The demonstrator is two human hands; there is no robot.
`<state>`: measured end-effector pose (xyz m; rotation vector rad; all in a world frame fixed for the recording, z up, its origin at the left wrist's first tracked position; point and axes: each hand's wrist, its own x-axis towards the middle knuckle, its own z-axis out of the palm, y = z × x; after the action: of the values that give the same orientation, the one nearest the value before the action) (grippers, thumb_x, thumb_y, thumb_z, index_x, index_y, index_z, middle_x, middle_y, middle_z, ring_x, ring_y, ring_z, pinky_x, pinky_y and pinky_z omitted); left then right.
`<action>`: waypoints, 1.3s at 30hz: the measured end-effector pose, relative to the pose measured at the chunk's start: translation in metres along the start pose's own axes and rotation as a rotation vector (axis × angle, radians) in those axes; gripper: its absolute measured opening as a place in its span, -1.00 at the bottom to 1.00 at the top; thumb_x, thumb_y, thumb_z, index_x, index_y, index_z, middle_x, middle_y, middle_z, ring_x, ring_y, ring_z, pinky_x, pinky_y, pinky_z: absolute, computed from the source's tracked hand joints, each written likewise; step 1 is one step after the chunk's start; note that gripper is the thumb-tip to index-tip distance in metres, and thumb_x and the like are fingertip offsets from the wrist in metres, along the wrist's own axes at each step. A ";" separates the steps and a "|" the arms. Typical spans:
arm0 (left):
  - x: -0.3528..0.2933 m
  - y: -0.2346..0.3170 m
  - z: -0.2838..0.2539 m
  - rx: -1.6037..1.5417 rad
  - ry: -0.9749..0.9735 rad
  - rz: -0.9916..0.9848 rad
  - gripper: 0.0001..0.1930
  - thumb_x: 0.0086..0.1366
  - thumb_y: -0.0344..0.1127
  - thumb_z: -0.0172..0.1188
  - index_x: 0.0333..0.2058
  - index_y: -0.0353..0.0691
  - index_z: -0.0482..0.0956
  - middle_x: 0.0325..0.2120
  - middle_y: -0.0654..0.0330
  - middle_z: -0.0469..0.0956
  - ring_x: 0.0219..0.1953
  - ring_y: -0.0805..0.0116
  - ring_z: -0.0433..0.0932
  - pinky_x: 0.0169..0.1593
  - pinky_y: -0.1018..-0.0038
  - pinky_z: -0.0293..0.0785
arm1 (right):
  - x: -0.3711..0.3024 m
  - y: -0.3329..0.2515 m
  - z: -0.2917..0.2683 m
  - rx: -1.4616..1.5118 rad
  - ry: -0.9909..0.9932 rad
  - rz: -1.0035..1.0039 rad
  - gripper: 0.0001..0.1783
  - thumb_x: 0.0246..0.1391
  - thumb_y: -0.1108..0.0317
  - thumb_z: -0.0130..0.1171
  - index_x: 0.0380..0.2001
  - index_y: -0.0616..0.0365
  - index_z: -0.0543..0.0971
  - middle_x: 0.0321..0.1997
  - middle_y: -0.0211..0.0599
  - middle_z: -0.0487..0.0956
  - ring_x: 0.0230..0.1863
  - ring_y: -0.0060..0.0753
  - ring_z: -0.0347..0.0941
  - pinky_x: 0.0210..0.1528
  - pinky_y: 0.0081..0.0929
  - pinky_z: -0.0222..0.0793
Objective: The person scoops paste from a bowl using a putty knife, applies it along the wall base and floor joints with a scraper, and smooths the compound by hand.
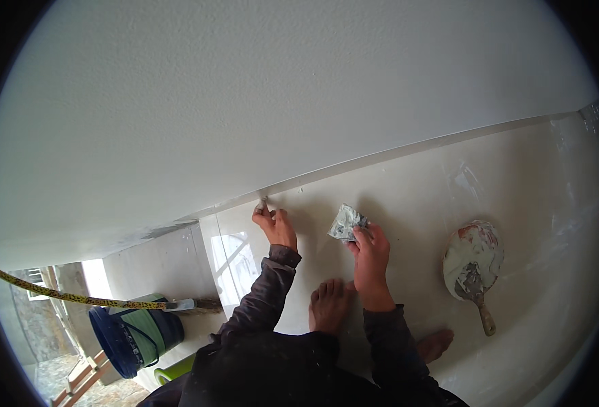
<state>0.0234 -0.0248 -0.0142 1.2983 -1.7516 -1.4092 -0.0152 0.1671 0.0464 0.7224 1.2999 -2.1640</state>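
At far left, a long brush-like tool (96, 300) with a yellow-and-black handle is stretching across a blue bucket (117, 339) with a green label, and a bright green container (177, 370) is showing just beside it. Your left hand (275, 227) is reaching to the pale strip (394, 154) at the foot of the white wall (299, 88), its fingers drawn together at the tips; whether they are pinching anything is too small to tell. Your bare feet (330, 308) are resting on the glossy floor tiles (408, 203). Your right hand (372, 261) is gripping a squarish, paste-smeared piece (347, 222), thumb and fingers closed on its lower right corner, above the floor. At right, a paste-coated oval pan (472, 251) is lying on the tiles.
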 end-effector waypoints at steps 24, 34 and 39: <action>-0.073 0.081 0.031 -0.182 -0.646 0.114 -0.54 0.24 -0.63 -0.08 0.10 -0.22 0.12 0.25 -0.08 0.36 0.22 0.23 0.38 0.09 0.44 0.32 | 0.016 -0.061 -0.040 0.126 0.139 -0.196 -0.73 0.25 0.42 0.09 -0.03 0.31 0.49 -0.07 -0.25 0.54 -0.06 -0.39 0.52 -0.05 -0.42 0.52; -0.088 0.093 0.035 0.097 -0.749 0.497 -0.52 0.22 -0.63 -0.11 0.13 -0.32 0.13 0.17 -0.10 0.33 0.25 0.08 0.33 0.25 0.12 0.24 | 0.004 -0.043 0.000 0.117 -0.015 -0.173 -0.75 0.28 0.47 0.06 -0.04 0.40 0.50 -0.09 -0.19 0.58 -0.09 -0.41 0.57 0.02 -0.42 0.60; -0.093 0.090 0.027 0.375 -0.689 0.749 -0.52 0.19 -0.66 -0.13 0.11 -0.35 0.13 0.21 -0.25 0.30 0.21 -0.01 0.31 0.33 0.11 0.19 | -0.004 -0.035 0.010 0.101 0.032 -0.198 -0.79 0.30 0.46 0.06 -0.06 0.32 0.52 -0.09 -0.24 0.59 -0.05 -0.40 0.56 0.08 -0.35 0.56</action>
<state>0.0054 0.0696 0.0766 0.1682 -2.6614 -1.1511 -0.0370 0.1733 0.0750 0.6953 1.3350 -2.3997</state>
